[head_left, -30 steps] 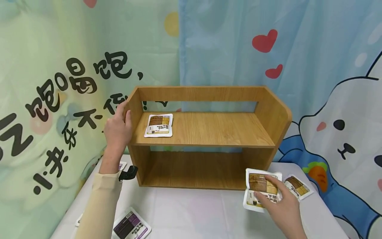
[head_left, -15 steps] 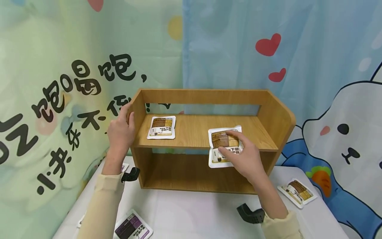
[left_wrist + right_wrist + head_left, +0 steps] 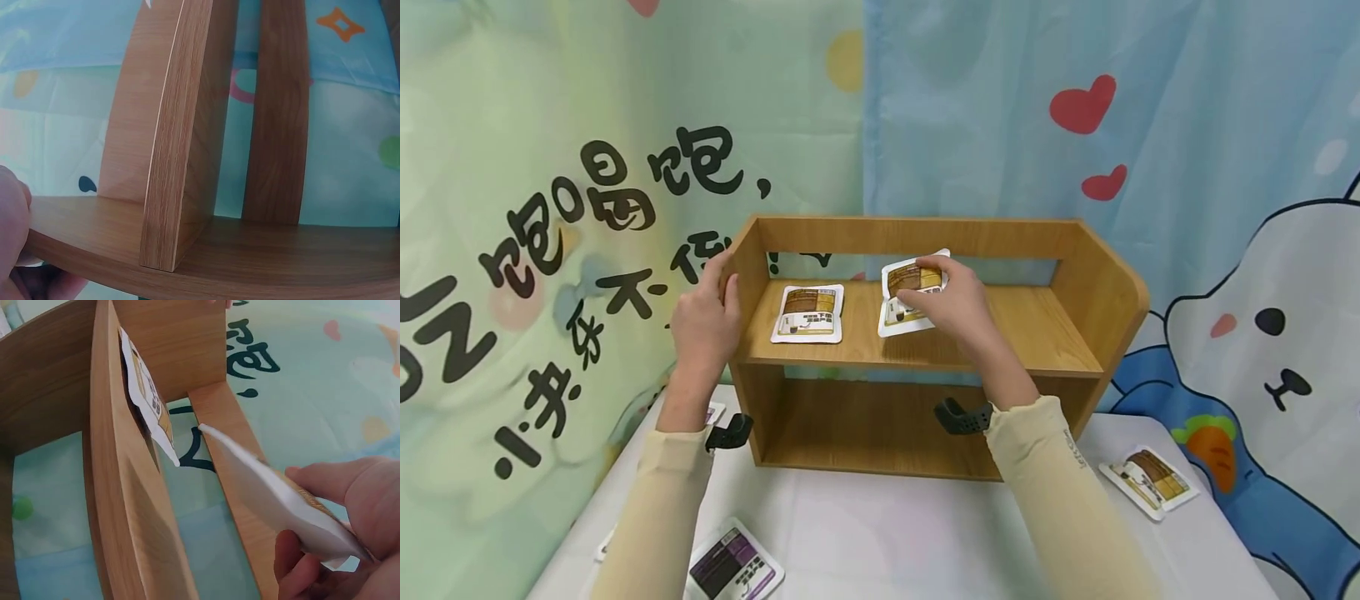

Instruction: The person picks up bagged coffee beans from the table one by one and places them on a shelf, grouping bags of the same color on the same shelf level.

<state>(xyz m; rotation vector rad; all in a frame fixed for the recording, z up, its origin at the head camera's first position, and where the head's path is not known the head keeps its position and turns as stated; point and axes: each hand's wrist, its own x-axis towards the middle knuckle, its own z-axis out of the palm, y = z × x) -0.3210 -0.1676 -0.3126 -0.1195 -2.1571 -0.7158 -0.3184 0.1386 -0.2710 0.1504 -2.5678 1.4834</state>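
In the head view my right hand (image 3: 958, 304) pinches a white pouch with a brown and yellow label (image 3: 898, 312) and holds it over the upper board of the wooden shelf (image 3: 1015, 321). The right wrist view shows this pouch (image 3: 269, 494) tilted and apart from the board, thumb on one face and fingers on the other. A similar pouch (image 3: 808, 314) lies at the left end of the upper board. My left hand (image 3: 703, 321) grips the shelf's left side panel at its front edge; part of that hand (image 3: 12, 231) shows in the left wrist view.
On the white table (image 3: 880, 533), a pouch with a purple and black label (image 3: 735, 562) lies at front left. Another brown-labelled pouch (image 3: 1150, 482) lies right of the shelf. Partly hidden pouches sit behind the left arm. Printed curtains (image 3: 970, 108) hang behind.
My right hand has carried the brown-labelled pouch from the table's right side up and leftward to above the upper board. The left hand has kept its grip on the side panel.
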